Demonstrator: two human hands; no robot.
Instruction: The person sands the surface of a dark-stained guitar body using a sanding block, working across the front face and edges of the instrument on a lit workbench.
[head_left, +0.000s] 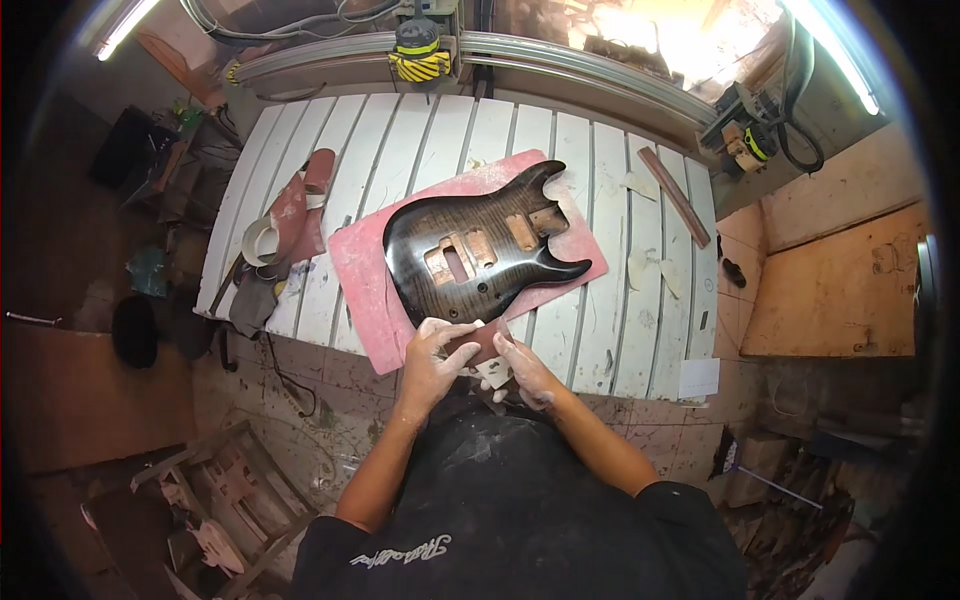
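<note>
A white slatted table (620,330) carries sandpaper strips (295,215), a tape roll (258,242) and a wooden stick (675,197).

Black short-sleeved shirt (520,510) with pale chest lettering, dusty front, bare forearms.

A: What are the hands on?
B: Left hand (432,352) and right hand (522,368) pinch a reddish sandpaper piece (478,343) at the table (600,330) edge, just beside the dark guitar body (480,250) on its pink mat (365,280).
</note>
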